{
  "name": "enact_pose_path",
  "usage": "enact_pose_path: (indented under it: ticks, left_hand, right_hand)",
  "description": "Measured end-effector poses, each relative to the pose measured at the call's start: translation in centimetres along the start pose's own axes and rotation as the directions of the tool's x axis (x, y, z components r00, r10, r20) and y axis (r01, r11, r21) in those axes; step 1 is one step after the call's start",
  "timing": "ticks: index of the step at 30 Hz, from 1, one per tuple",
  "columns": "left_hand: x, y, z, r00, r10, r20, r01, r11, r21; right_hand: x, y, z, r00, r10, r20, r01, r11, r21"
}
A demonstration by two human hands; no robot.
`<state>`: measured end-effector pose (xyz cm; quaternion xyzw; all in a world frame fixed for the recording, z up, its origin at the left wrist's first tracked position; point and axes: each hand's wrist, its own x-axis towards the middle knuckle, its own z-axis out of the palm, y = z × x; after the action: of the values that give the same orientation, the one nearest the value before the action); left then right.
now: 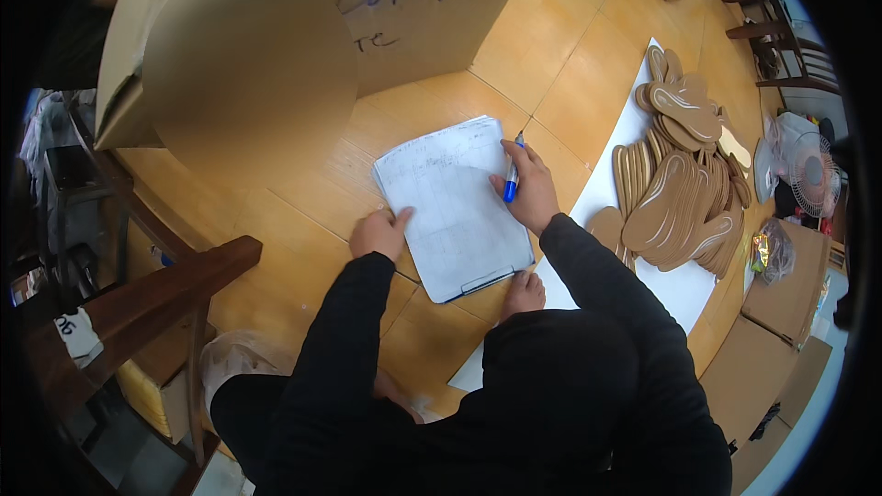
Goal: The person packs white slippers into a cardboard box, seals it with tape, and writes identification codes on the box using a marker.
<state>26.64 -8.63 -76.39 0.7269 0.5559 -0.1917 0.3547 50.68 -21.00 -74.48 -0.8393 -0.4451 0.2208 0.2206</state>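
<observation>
A clipboard (488, 281) with a stack of written-on white paper (459, 211) lies at an angle in front of me, its clip end toward me. My left hand (378, 234) grips its left edge, thumb over the border and the other fingers mostly hidden. Along the right edge rests my right hand (531, 188), closed round a blue-and-white pen (511, 187) whose tip points away from me. Faint handwriting covers parts of the top sheet, and its far corners curl a little.
Brown insole-shaped pieces (684, 193) lie heaped on a white sheet (597, 179) to the right. A large cardboard box (413, 18) stands ahead on the tiled floor (542, 64), partly blurred. Dark wooden furniture (202, 266) is at left; a fan (810, 173) and cartons (749, 367) at right.
</observation>
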Motion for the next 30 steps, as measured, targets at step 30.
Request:
enact_pose_path:
  ticks: [30]
  left_hand:
    - [-11.1, -15.4, -28.5, 0.957, 0.07, -0.282, 0.263, 0.207, 0.942]
  right_hand:
    - [1.7, 3.7, -0.7, 0.987, -0.143, -0.074, 0.153, 0.976, 0.153]
